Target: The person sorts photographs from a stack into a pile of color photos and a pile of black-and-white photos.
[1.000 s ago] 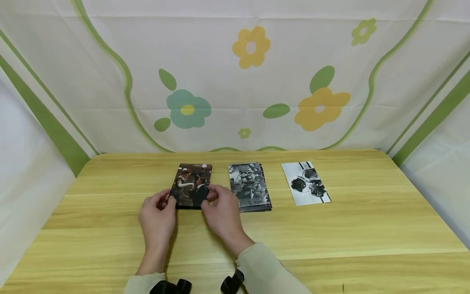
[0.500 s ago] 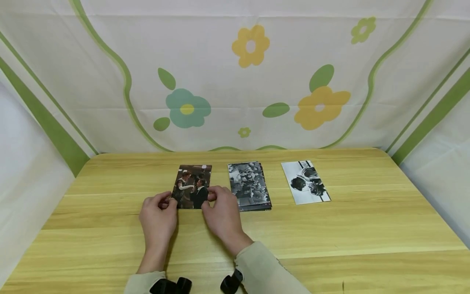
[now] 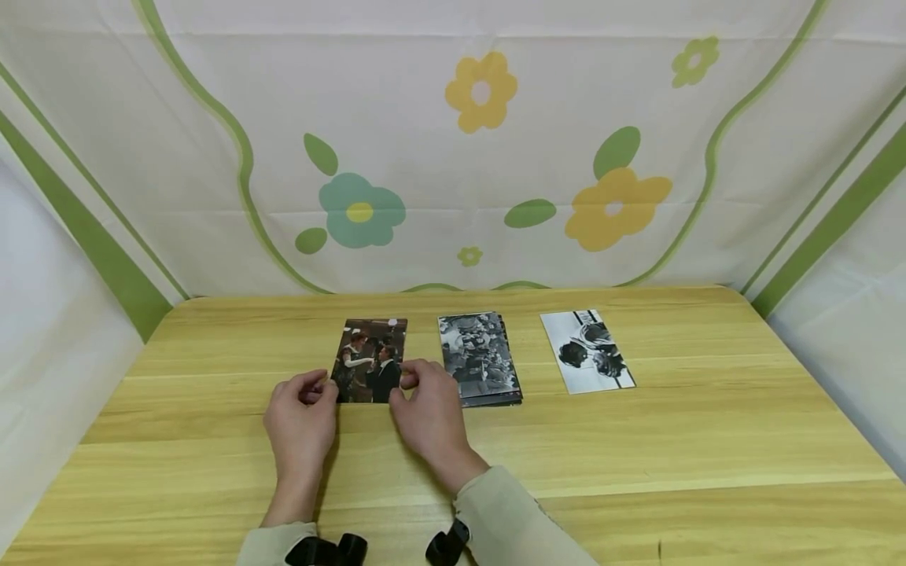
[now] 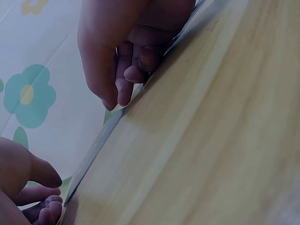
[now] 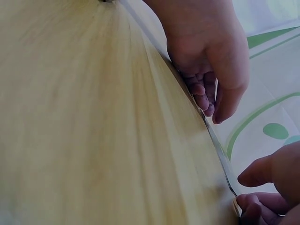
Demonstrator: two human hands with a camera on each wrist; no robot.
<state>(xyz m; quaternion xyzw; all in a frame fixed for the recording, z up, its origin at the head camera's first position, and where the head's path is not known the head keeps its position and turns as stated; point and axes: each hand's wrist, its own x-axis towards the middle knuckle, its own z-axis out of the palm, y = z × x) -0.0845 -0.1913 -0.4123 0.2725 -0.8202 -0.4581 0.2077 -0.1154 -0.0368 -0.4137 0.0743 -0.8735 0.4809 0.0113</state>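
A colour photo card [image 3: 371, 358] tops a small stack on the left of the table, showing two people in a dark scene. My left hand [image 3: 300, 420] holds the stack's near left side with curled fingers and thumb. On the opposite side, my right hand [image 3: 432, 420] holds the near right edge between thumb and fingers. In the left wrist view, the stack's thin edge [image 4: 96, 152] spans the gap between both hands, lying low along the table. A pile of black-and-white photo cards [image 3: 480, 354] sits just beyond my right hand.
Further right lies a white photo card [image 3: 589, 352] with a black-and-white picture of heads. The wooden table [image 3: 679, 456] ends at a pale flowered cloth backdrop [image 3: 439, 165]. Black camera mounts [image 3: 447, 544] are strapped at both sleeves.
The dark strip of lower cards that stuck out at the stack's near edge has gone under the top photo, so the stack looks squared. My left hand has shifted very slightly left.
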